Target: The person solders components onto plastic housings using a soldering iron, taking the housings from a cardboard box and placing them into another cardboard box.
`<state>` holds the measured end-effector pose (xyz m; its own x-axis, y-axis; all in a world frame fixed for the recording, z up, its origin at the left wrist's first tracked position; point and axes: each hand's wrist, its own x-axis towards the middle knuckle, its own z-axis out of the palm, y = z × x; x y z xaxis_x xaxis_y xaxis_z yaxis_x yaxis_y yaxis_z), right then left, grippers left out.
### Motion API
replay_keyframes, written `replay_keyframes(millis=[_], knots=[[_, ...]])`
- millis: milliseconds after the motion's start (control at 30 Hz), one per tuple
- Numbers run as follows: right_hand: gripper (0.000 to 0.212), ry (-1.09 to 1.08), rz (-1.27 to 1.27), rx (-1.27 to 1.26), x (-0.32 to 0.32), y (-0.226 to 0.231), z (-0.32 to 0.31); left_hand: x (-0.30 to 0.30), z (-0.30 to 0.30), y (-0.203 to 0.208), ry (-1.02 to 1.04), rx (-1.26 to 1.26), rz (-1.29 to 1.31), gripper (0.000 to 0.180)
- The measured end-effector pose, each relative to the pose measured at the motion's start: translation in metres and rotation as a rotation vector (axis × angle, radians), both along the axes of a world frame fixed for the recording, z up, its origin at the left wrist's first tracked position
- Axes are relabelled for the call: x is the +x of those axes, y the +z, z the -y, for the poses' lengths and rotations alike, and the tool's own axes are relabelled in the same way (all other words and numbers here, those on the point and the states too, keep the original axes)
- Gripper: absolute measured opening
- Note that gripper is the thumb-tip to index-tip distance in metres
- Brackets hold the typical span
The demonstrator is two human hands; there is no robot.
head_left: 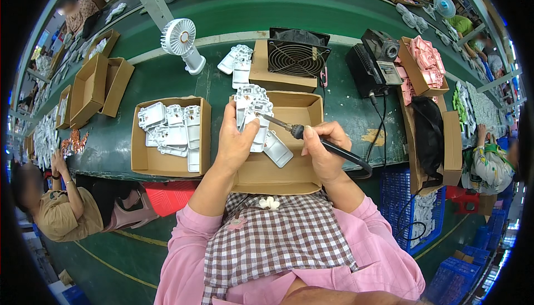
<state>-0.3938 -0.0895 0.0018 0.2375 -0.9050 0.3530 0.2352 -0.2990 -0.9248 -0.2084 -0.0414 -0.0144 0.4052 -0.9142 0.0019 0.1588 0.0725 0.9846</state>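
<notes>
My left hand [235, 141] is closed round several white plastic housing pieces [253, 103], held over an open cardboard box [306, 163]. In my right hand [325, 148] is a soldering iron [297, 131] with a black handle and cable. Its metal tip points left and meets, or nearly meets, the held pieces beside my left thumb; exact contact is too small to tell. Another white housing piece [277, 149] lies in the box just below them. To the left, a second cardboard box [206, 138] holds a pile of similar white pieces [172, 124].
A black fan [297, 57] stands on a carton behind the box. Right of it are a black soldering station [372, 63] and a box of pink parts [425, 63]. A white handheld fan [183, 43] stands at the back left. Co-workers sit on both sides.
</notes>
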Motion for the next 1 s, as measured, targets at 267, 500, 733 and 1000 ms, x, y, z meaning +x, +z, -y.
replay_keyframes(millis=[267, 500, 733, 1000], knots=[[0.017, -0.002, -0.043, 0.054, 0.0026, 0.0026, -0.0001, 0.0001, -0.0012, 0.0017, 0.007, 0.011, 0.091, 0.047], [0.017, 0.0, -0.045, 0.057, 0.0039, 0.0043, -0.0005, -0.0001, -0.0018, 0.0028, 0.005, 0.004, 0.124, 0.049], [0.017, 0.004, -0.052, 0.072, 0.004, 0.0047, -0.0004, 0.0014, -0.0019, 0.001, -0.002, 0.048, 0.102, 0.048], [0.014, -0.03, 0.095, -0.036, -0.0022, -0.0032, -0.0003, 0.0004, -0.0005, 0.0035, -0.002, -0.041, -0.087, 0.061]])
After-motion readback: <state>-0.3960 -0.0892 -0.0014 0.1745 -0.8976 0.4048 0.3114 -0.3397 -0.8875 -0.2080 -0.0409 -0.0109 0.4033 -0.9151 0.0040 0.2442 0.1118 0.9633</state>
